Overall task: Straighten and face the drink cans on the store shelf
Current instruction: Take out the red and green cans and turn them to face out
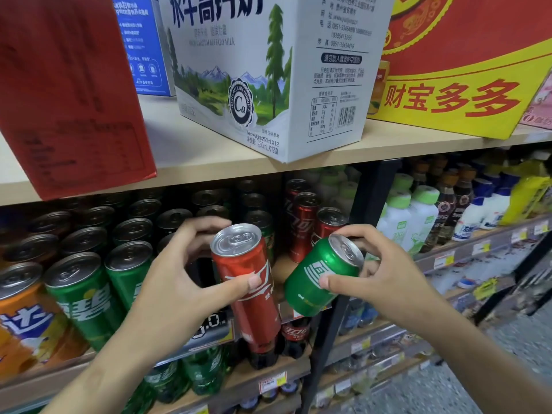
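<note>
The left hand (182,273) grips a tall red cola can (246,286) around its middle, thumb on the label, and holds it off the shelf (286,268), tilted with its top toward the camera. The right hand (379,273) clasps a short green can (321,277) just beside it, leaning hard to the right, also in the air. Neither can is back in a row, so the job looks mid-way: the green cans (86,291) and orange cans (24,318) at the left stand upright with labels forward, and red cans (303,225) stand further back, but a bare patch of shelf shows behind the two held cans, still to be filled. The milk carton (268,70) overhangs the shelf above, and the dark upright post (337,306) stands close to the right hand, leaving little room there. White bottles (418,222) fill the next bay.
</note>
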`<state>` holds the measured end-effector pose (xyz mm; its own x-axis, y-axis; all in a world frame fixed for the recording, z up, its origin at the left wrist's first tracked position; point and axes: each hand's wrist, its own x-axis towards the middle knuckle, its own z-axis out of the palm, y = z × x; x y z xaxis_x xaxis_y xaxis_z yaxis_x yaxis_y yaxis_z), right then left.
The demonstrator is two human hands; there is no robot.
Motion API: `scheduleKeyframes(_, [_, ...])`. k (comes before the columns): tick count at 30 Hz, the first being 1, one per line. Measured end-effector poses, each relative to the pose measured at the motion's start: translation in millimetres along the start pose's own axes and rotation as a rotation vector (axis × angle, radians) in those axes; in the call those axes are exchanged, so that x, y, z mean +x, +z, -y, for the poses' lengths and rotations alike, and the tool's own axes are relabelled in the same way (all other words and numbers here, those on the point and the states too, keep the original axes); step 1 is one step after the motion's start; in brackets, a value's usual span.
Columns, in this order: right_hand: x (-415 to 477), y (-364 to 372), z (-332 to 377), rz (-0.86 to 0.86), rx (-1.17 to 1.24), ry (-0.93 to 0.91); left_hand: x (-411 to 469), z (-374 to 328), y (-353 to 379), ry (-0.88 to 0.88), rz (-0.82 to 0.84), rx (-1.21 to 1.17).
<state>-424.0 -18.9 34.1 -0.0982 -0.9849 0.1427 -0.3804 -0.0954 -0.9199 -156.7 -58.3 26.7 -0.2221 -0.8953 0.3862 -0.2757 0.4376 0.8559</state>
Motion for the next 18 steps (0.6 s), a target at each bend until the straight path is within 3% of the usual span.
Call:
scheduleKeyframes(3, [3, 2, -6, -0.042, 0.058, 0.006, -10, 3, -3, 0.001, -0.012, -0.043])
scheduleKeyframes(18, [47, 64, -13, -0.093, -0.182, -0.079, -20, 6, -13, -0.021, -0.071, -0.024])
